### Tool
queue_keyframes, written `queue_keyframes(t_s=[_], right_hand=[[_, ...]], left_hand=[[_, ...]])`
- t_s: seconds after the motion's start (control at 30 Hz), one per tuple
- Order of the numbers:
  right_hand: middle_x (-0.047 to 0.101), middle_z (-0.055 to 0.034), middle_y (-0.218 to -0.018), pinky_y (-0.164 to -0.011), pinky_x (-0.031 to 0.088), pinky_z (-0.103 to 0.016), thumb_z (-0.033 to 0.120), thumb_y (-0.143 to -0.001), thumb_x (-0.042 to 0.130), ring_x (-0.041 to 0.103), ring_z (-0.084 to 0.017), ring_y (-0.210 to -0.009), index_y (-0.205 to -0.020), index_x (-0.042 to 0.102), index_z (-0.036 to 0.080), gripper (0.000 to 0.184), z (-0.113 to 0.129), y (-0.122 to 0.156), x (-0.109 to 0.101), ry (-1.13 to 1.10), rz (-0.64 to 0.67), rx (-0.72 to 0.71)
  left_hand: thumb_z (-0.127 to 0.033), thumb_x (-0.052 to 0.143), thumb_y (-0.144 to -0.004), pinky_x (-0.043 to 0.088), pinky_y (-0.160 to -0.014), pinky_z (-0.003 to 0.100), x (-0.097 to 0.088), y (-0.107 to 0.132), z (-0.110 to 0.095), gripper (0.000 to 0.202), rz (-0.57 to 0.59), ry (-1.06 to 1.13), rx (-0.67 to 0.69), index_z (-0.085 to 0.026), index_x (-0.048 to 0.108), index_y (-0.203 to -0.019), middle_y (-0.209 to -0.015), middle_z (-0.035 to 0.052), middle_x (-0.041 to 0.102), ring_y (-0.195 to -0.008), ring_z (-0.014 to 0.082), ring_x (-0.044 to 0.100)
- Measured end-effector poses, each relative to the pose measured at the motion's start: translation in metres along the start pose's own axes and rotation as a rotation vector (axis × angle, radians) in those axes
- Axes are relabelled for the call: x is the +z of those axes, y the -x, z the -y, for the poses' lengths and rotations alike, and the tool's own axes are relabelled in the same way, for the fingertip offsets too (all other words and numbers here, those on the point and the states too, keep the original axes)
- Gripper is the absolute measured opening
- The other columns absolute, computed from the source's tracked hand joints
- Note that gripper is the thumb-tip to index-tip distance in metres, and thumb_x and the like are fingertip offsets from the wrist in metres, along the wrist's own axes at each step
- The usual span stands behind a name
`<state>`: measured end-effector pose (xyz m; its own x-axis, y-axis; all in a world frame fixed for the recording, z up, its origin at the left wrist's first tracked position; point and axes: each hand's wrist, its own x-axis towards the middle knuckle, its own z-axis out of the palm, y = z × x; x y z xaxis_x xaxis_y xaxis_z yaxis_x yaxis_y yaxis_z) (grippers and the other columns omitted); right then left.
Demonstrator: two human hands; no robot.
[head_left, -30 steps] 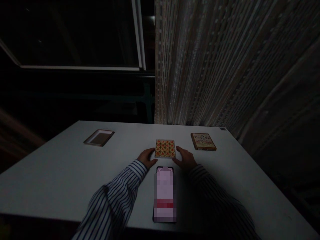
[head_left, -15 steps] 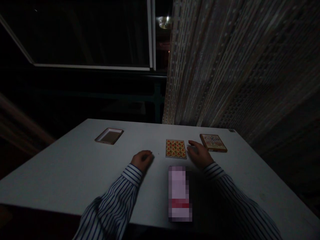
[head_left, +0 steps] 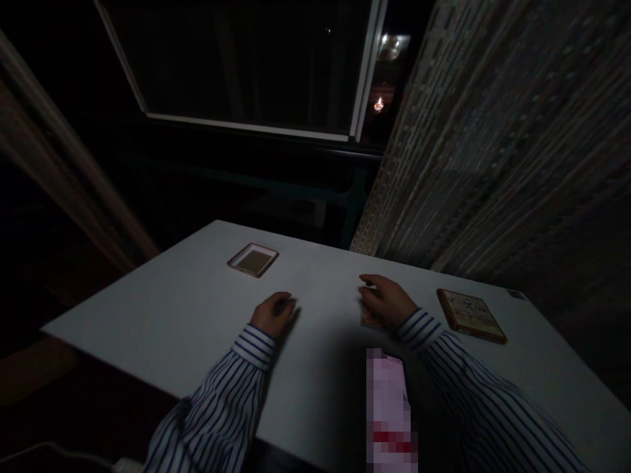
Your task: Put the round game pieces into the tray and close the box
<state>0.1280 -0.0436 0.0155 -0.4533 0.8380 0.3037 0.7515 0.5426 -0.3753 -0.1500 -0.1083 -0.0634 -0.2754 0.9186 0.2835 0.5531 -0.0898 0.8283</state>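
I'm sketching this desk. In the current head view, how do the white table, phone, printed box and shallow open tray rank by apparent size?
Largest to smallest:
1. White table
2. Phone
3. Printed box
4. Shallow open tray
Nearness to the camera enlarges the phone; true sizes are unsure.

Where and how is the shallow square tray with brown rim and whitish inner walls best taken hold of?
Probably by the near wall of the tray, pinched from inside and outside, coming from the person's side with the left hand, the nearer one. The tray lies flat, open side up, so its raised wall offers a free edge.
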Motion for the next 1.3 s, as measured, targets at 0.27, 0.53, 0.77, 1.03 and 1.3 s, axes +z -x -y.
queue_keyframes(t_s=[0.27,0.53,0.77,1.03,1.3], right_hand=[[0.064,-0.0086,-0.105,-0.083,0.045,-0.032,0.034,-0.081,0.048,0.06,-0.018,-0.092,-0.112,0.057,0.016,0.037,0.023,-0.053,0.028,-0.13,0.125,-0.036],[0.066,-0.0084,-0.1,-0.082,0.043,-0.028,0.033,-0.08,0.05,0.06,-0.018,-0.091,-0.113,0.059,0.014,0.039,0.044,-0.096,0.068,-0.181,0.254,0.011],[0.067,-0.0088,-0.101,-0.081,0.043,-0.025,0.033,-0.08,0.05,0.06,-0.017,-0.091,-0.112,0.06,0.013,0.039,0.058,-0.132,0.1,-0.213,0.295,0.02],[0.065,-0.0099,-0.104,-0.082,0.043,-0.024,0.031,-0.079,0.049,0.06,-0.017,-0.093,-0.112,0.059,0.01,0.04,0.069,-0.157,0.125,-0.209,0.334,0.047],[0.064,-0.0105,-0.107,-0.085,0.041,-0.026,0.033,-0.081,0.047,0.058,-0.019,-0.099,-0.116,0.056,0.011,0.043,0.083,-0.175,0.138,-0.176,0.34,0.037]], left_hand=[[-0.042,0.059,-0.067,0.051,-0.075,0.037,-0.03,-0.011,0.014,0.042,-0.143,0.081,-0.165,-0.014,0.06,-0.098,-0.085,0.0099,0.067,-0.078,0.0218,0.064],[-0.037,0.062,-0.067,0.05,-0.077,0.04,-0.039,-0.019,0.037,0.041,-0.275,0.13,-0.256,-0.015,0.059,-0.102,-0.088,0.0114,0.065,-0.08,0.0224,0.063],[-0.034,0.064,-0.068,0.05,-0.08,0.04,-0.05,-0.03,0.045,0.042,-0.344,0.207,-0.33,-0.014,0.059,-0.104,-0.088,0.012,0.066,-0.08,0.0217,0.063],[-0.032,0.063,-0.069,0.046,-0.086,0.043,-0.053,-0.047,0.059,0.044,-0.38,0.323,-0.385,-0.01,0.059,-0.107,-0.09,0.0139,0.066,-0.083,0.0222,0.062],[-0.031,0.064,-0.068,0.043,-0.091,0.043,-0.059,-0.064,0.069,0.048,-0.345,0.355,-0.45,-0.009,0.058,-0.11,-0.098,0.0158,0.065,-0.095,0.0248,0.06]])
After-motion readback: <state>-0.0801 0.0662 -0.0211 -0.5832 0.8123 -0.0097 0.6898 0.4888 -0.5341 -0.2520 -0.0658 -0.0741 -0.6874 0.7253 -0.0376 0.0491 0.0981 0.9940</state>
